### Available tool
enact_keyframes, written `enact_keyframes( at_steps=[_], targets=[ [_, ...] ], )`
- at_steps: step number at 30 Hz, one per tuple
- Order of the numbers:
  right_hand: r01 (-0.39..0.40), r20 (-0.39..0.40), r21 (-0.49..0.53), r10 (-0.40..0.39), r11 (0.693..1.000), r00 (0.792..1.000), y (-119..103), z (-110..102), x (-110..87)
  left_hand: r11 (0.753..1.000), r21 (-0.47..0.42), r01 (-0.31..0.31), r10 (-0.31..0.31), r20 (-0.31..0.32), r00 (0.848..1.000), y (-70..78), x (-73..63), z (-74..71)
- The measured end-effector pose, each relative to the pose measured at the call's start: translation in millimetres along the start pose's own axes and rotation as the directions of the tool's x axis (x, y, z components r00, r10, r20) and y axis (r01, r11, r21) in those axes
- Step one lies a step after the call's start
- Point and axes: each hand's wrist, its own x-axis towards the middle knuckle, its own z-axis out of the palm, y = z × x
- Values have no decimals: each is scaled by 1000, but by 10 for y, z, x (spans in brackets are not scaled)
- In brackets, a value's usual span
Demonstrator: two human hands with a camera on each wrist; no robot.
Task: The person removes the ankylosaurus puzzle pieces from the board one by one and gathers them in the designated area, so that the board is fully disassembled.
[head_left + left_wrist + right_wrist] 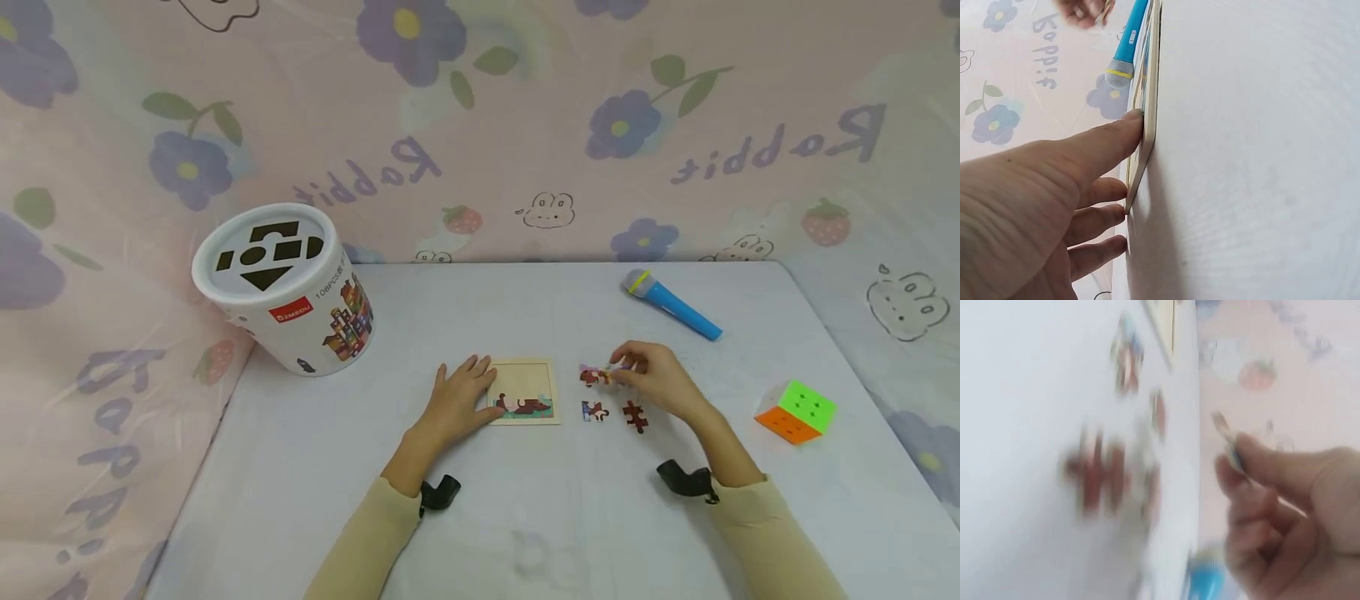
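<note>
A square wooden puzzle board (523,377) lies on the table with a brown-and-teal strip along its lower part. The straight, spread fingers of my left hand (456,402) rest along its left edge. In the left wrist view the thumb (1107,142) presses the board's edge (1151,106). My right hand (657,377) pinches a small puzzle piece (1230,440) between thumb and forefinger, lifted above the table and seen nearly edge-on. Below and left of that hand lie loose jigsaw pieces: a reddish one (591,376), a blue-and-brown one (596,411) and a brown one (635,416).
A white bucket (307,333) with shape cut-outs in its lid stands at the back left. Toward the back right lies a blue toy microphone (675,307). A green-and-orange puzzle cube (797,412) sits at the right. Patterned cloth (517,108) hangs behind the table.
</note>
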Motion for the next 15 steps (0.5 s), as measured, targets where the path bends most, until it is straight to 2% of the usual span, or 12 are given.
enact_keyframes(
  at_steps=[3, 7, 10, 15],
  targets=[
    [-40, 97, 1, 40, 999, 995, 224, -237, -185, 1000, -5, -5, 5, -4, 1000, -6, -4, 6],
    [-84, 192, 33, 76, 996, 978, 453, -409, -389, 1000, -8, -3, 3, 0, 1000, -12, -6, 7],
    [-95, 225, 53, 81, 994, 971, 559, -441, -471, 1000, -12, -2, 2, 0, 1000, -14, -10, 2],
    [-86, 219, 60, 71, 994, 973, 590, -407, -504, 1000, -14, 1, -1, 3, 1000, -12, -5, 3]
  ],
)
